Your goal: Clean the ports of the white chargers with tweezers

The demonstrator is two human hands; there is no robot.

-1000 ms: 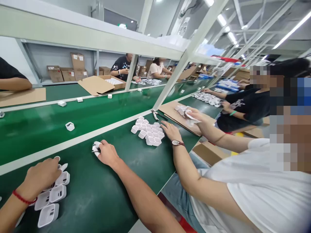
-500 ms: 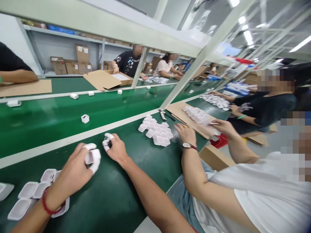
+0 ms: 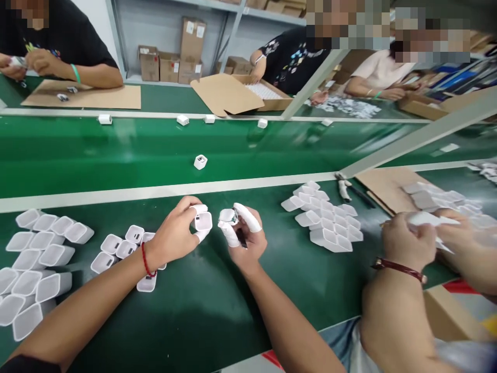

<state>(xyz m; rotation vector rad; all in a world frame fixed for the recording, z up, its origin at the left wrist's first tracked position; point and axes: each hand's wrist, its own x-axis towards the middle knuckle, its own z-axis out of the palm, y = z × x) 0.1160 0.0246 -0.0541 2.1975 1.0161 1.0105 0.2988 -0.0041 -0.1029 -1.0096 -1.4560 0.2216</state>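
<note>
My left hand, with white finger cots and a red cord bracelet, grips a white plastic charger housing, its open end facing right and toward me. Just to the right, my right hand, also in white finger cots, pinches a small white and metallic charger insert. The two parts are close but apart. Beside and partly under my left forearm stand several white housings with dark slots. Farther left is a larger group of open white housings.
A green conveyor belt carries a white charger piece. More white housings stand on the right, near pliers. A co-worker's hands handle white material at right. Other co-workers sit across, near an open carton.
The view has swung left and down. My left hand with the housing and my right hand with the insert have come closer together. The neighbouring co-worker's hands now hold white material.
</note>
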